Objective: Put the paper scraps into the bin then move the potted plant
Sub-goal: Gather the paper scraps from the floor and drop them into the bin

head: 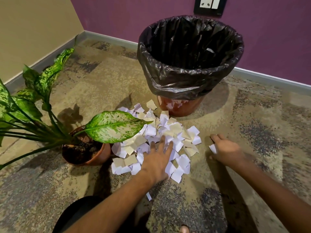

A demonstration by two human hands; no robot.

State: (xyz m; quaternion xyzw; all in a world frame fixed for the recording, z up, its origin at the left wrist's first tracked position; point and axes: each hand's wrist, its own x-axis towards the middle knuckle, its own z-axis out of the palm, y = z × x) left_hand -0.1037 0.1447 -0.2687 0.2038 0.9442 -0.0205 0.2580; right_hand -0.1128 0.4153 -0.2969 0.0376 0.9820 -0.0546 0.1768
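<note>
We see a mottled beige and grey carpet (252, 115) running to a purple wall (269, 39) and a tan wall (33, 31) that meet in the far corner, with a black socket plate (210, 5) high on the purple one. The bin (180, 106) stands near the purple wall, a brown tub lined with a black bag (185, 78) whose edge is folded down over the rim. The plant (114, 126) sits at the left in a brown pot (99, 157) of dark soil, its speckled green leaves spreading left and one broad leaf reaching right over the edge of the scraps. The scraps (168, 132), white and tan bits of torn paper, lie in a heap on the carpet between the pot and the bin, touching the pot's right side and reaching almost to the bin's foot; one stray bit lies apart, nearer us. Our left hand (158, 157) lies flat on the heap, fingers straight and spread, pressing down on the paper. Our right hand (225, 148) is just right of the heap, low over the carpet, fingers curled round a small white scrap (212, 147) that pokes out at its left side.
</note>
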